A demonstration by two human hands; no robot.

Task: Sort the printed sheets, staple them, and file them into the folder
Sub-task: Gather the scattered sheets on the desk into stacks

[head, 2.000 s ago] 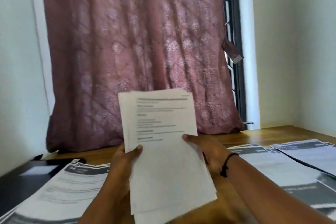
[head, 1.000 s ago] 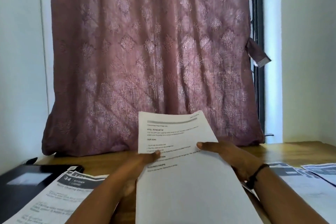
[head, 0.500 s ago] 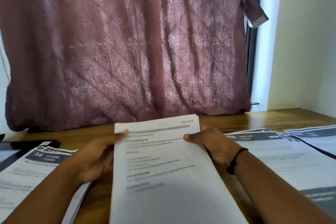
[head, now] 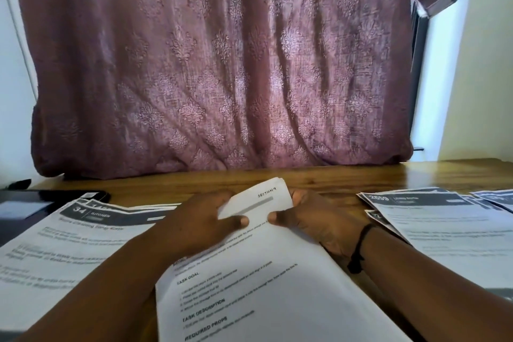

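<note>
Left hand (head: 200, 219): grips top left of sheet stack (head: 266, 280), thumb on top; steadies bundle.
Right hand (head: 313, 219): pinches top right corner, thumb over, fingers behind; likely squaring top edges for stapling.
Sheet stack: held low over wooden table (head: 319, 178), centre, marked "SECTION 9" in pen; label likely guides sorting.
Sorted piles: "34 KITCHEN" sheets (head: 63, 244) left, "2659" sheets (head: 449, 230) right, fanned, well apart, probably kept separate by section.
Black tablet-like slab (head: 33, 205): far left.
Maroon curtain (head: 222, 64): behind.
Stapler, folder: not seen.
</note>
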